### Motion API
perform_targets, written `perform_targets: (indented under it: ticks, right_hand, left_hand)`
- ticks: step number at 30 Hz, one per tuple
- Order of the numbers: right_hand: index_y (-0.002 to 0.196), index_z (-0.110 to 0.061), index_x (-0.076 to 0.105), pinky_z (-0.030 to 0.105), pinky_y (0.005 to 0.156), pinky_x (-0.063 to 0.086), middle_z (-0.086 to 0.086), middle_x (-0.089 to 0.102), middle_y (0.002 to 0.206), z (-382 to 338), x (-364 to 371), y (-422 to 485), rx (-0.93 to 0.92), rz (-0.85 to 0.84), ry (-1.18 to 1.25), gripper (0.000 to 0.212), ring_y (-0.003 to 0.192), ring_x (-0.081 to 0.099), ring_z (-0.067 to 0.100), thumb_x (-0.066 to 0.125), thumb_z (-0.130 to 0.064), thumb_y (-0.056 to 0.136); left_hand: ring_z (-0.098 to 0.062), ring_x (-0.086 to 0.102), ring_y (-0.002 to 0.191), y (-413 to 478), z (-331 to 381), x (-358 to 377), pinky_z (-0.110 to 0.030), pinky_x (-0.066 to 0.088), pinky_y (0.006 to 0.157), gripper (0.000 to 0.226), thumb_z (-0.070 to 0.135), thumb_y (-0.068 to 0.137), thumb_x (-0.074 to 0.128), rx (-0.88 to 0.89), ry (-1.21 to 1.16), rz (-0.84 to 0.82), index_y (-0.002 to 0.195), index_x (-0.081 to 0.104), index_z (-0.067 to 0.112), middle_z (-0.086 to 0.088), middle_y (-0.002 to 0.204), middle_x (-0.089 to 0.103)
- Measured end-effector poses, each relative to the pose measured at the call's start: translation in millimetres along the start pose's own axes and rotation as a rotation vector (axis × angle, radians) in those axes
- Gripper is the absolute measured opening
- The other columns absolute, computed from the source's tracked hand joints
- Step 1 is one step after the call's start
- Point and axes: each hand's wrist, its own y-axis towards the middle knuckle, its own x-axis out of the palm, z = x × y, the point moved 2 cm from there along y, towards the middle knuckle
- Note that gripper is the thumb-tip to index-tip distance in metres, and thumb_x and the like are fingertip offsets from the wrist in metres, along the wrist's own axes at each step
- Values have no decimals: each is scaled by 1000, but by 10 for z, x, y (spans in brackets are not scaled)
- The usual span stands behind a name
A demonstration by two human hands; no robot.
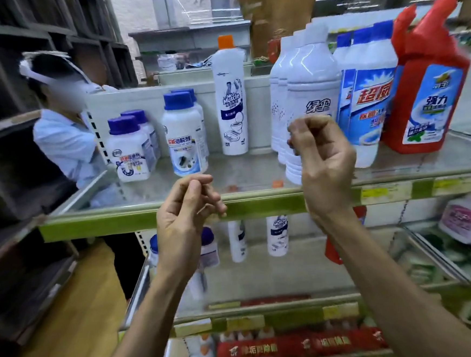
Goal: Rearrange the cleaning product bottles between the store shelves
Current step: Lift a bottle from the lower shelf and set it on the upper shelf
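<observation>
My left hand (pixel 184 210): raised in front of the top shelf's green edge (pixel 125 220), fingers loosely curled in, holding nothing.
My right hand (pixel 324 157): up in front of the plain white bottles (pixel 310 88), fingers curled toward the palm, empty; whether it touches the front bottle I cannot tell.
Top shelf, left: short blue-capped jars (pixel 129 150) in two groups, some standing behind others.
Top shelf, middle: one tall orange-capped bottle (pixel 230 100), upright and alone, open shelf either side.
Top shelf, right: the white bottles in a tight row, then blue-labelled bottles (pixel 366 103), then a red bottle (pixel 430 89) at the end, all touching or nearly so.
Lower shelf (pixel 239 316): more white bottles and a blue-capped jar showing behind my wrists, with much bare space.
Step in hand: my guess is picking which bottle to move next, with both hands free.
How to do it well: open the fingers wide, take a bottle around its body rather than its cap, and lift straight up before pulling out.
Risk: the right-side row is packed, so dragging one sideways could tip its neighbours; steady the next bottle with the other hand.
</observation>
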Motion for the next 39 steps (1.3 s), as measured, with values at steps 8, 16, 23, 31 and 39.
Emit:
perform_targets:
  ticks: [8,16,23,31,39]
  right_hand:
    - [80,-19,61,43,53,46,-3,61,69,253,330,-903,-57,-338,-49,27,59,58,27,55,-35,101]
    - [80,-22,66,14,68,44,-11,64,75,1255,707,-1705,308,-534,-269,18,72,61,4,64,-30,97]
    - [149,-22,36,30,102,46,-5,48,141,2103,1128,-1857,759,-468,-391,82,125,51,13,80,-40,82]
    - [137,-20,45,36,91,54,3,64,126,2409,1395,-1919,847,-376,-480,80,115,63,23,79,-53,73]
    - [111,-10,70,47,91,59,13,78,100,2181,1382,-1944,1010,-120,-157,56,88,74,25,82,-51,75]
  left_hand:
    - [-24,56,61,-351,-100,-628,-31,51,63,39,22,105,33,12,101,132,88,67,12,-4,64,60]
    - [-21,57,56,-510,-630,-1626,-26,48,56,37,26,103,42,-269,219,320,98,64,-2,-11,67,61]
    - [-24,59,71,-462,-888,-2092,-32,49,61,35,27,105,41,-475,338,250,105,65,1,-8,82,64]
    - [-26,59,71,-423,-860,-2296,-29,50,58,30,24,105,43,-514,322,155,104,65,3,-12,86,63]
    - [-25,58,67,-481,-851,-2483,-28,47,53,29,27,105,43,-544,265,151,97,66,10,-9,81,62]
